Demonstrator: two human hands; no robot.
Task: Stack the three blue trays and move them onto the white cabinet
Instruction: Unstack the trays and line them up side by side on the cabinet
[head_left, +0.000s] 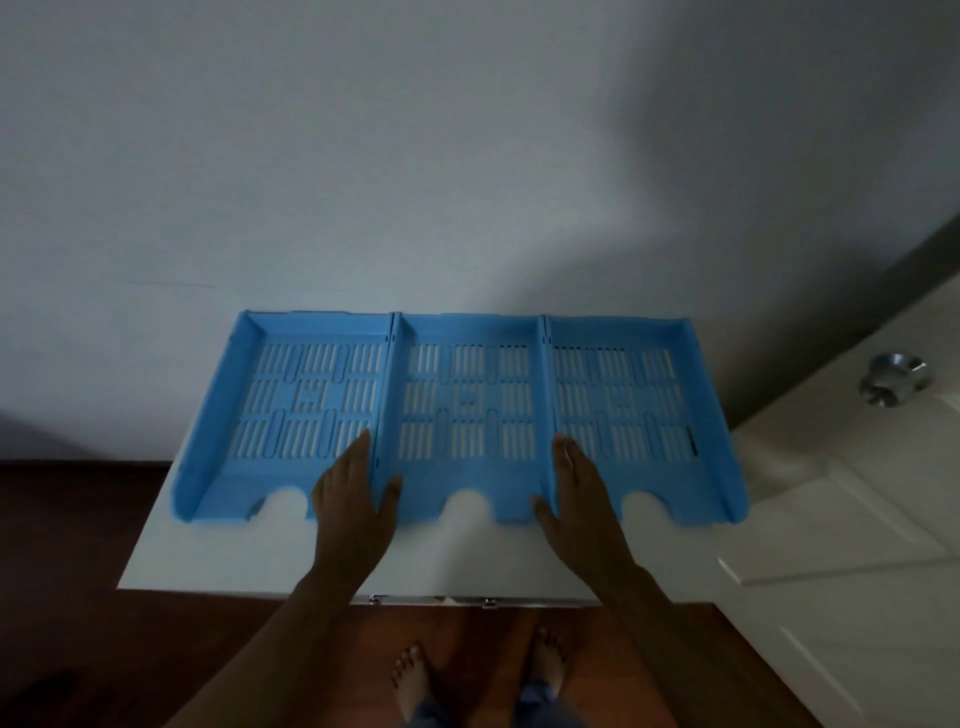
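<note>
Three light-blue slotted trays lie side by side on a white cabinet top (234, 556), against the wall: a left tray (291, 395), a middle tray (467, 395) and a right tray (623, 395). My left hand (353, 499) straddles the adjoining walls of the left and middle trays. Its fingers lie straight in the left tray and its thumb in the middle one. My right hand (576, 499) lies likewise over the walls between the middle and right trays, with its thumb on the middle tray's side. All three trays rest flat.
A white door (831, 519) with a metal knob (893, 385) stands just right of the cabinet. A grey wall (415, 156) is behind the trays. Below are a dark wooden floor (78, 571) and my bare feet (415, 675) at the cabinet's front edge.
</note>
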